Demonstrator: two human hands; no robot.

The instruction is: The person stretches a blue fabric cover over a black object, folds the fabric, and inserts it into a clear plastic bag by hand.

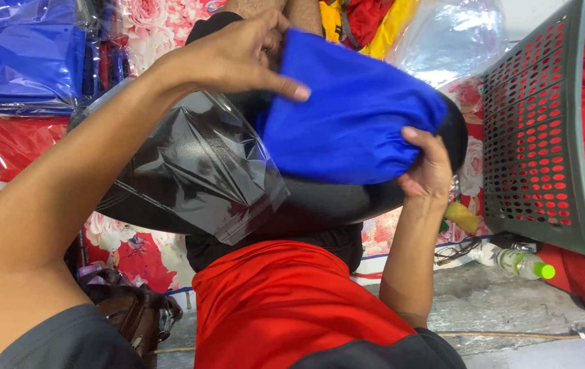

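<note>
Head view, and I count one folded blue garment (350, 116), up in the middle of the scene, resting on a black rounded surface (333, 201). Both hands are on it. One clear plastic bag (193, 167) lies just left of the garment, draped over the same black surface, its open edge hanging toward me.

My left hand (234, 58) comes in from the near left on a long, bent forearm, palm down over the garment's far left corner. Its fingers (285, 85) are together, thumb stretched flat along the blue cloth, pinching the edge. My right hand (426, 167) rises from the near right, forearm almost upright, wrist bent back. Its fingers are curled and clamped on the garment's right near corner, bunching the cloth.

Near me, one red garment (285, 301) covers my lap. On the right, I see one grey perforated basket (545, 137), tilted, with red cloth showing through its holes. Below it, one plastic bottle (518, 263) with a green cap lies on the concrete floor (497, 301), and one yellow cylinder (462, 217) sits just right of my right wrist. Far left, a stack of bagged blue garments (22, 55); I cannot count them.
</note>
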